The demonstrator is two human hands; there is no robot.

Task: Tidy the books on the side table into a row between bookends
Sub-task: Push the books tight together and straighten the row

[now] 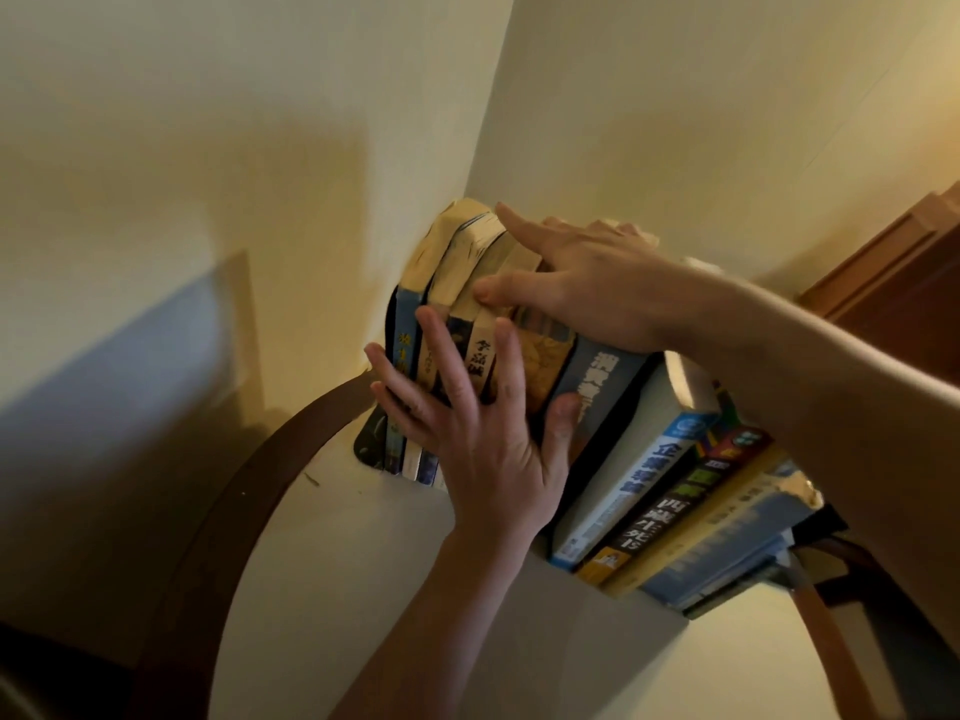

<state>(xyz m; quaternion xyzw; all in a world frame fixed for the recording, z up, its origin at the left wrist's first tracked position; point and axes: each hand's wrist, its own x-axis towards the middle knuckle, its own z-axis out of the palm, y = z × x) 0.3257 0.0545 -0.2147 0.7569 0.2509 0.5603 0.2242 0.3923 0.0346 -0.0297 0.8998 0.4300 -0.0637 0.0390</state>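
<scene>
Cream walls [208, 122] meet in a corner behind a round white side table [322, 563] with a dark wooden rim [218, 511]; brown woodwork [893, 262] shows at the upper right. On the table the books [644, 480] stand in a leaning row, spines outward, between a dark bookend [370, 449] by the corner and a grey bookend [779, 569] at the near end. The left hand [467, 433] presses flat against the spines, fingers straight and spread. The right hand [587, 288] clasps the tops, thumb in front, fingers bent over the back.
</scene>
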